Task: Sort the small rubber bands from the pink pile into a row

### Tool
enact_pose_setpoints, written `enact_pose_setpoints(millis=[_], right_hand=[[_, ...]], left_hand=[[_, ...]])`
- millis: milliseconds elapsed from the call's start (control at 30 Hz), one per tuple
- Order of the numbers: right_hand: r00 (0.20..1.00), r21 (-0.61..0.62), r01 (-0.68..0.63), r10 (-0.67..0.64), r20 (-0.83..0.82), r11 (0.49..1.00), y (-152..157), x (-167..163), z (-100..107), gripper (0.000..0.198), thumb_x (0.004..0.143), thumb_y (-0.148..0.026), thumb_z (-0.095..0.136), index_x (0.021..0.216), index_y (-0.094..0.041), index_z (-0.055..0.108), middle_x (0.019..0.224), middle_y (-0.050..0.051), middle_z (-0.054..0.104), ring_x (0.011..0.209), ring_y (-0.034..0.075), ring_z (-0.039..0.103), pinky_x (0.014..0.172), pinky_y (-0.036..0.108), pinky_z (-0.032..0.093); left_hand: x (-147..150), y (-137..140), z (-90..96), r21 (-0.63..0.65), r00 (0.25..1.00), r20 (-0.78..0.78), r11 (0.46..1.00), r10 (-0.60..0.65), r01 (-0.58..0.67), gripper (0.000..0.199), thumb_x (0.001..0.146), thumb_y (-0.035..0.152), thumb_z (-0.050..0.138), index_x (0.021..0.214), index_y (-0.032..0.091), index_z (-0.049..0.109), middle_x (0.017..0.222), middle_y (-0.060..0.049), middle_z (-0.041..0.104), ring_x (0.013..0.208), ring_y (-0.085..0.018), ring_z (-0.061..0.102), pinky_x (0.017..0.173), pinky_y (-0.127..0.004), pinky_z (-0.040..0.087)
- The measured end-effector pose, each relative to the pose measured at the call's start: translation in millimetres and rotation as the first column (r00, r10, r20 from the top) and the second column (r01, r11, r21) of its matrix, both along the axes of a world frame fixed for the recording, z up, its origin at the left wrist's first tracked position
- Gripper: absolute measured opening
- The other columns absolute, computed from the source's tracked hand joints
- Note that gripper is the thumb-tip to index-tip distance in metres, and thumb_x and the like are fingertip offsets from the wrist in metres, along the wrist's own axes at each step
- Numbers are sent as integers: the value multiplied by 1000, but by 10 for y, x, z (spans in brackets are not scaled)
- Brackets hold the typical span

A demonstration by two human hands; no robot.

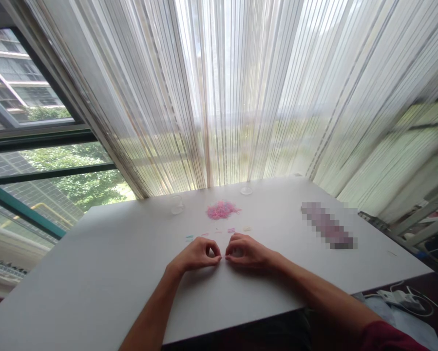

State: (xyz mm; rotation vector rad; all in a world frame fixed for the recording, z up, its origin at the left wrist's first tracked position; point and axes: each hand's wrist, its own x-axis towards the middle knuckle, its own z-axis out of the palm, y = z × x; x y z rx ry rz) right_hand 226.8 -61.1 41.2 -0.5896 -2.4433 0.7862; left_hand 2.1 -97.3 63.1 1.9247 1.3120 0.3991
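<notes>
My left hand [200, 254] and my right hand [250, 252] face each other low over the white table, their fingertips almost touching. Each has thumb and index finger pinched together; whatever lies between the tips is too small to make out. Just beyond them runs a row of little groups of thin bands or strands: a teal group [189, 238] at the left, faint pink bits [205, 234], a purple group [231, 230] and a yellowish group [247, 228]. Behind the row lies a loose pile of thin pink and pastel strands [222, 210].
A clear round container [176, 204] stands left of the pile, and a clear shallow dish or lid [245, 190] behind it. To the right is a pixelated, purplish long object [328, 226]. White cables and a plug [401, 298] sit below the table's right edge; curtains [226, 97] hang behind.
</notes>
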Motion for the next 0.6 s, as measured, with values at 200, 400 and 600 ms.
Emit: enact_pose_setpoints(millis=[200,400,600], right_hand=[[1000,-4,-3,3,-21,1000,15,12,-12,8,81,-20,66,83,-17,73,76,4,62,74,15,57,68,26,47],[999,-1,-6,6,-50,1000,42,25,-14,6,80,-19,67,80,-17,72,74,3,61,73,15,57,67,25,46],[988,22,70,-66,-142,997,123,90,5,3,78,-19,68,76,-18,70,72,2,61,71,14,57,67,25,47]], left_hand=[[7,-4,-17,46,999,50,999,-2,0,22,75,33,66,90,18,72,72,1,65,59,-10,49,53,-20,37],[-3,-8,-8,118,1000,19,993,13,-15,22,75,31,67,93,20,72,78,1,68,58,-10,49,56,-21,40],[35,6,-33,266,999,-38,964,26,-15,17,77,32,67,87,21,75,80,-1,68,68,-13,56,66,-23,44]])
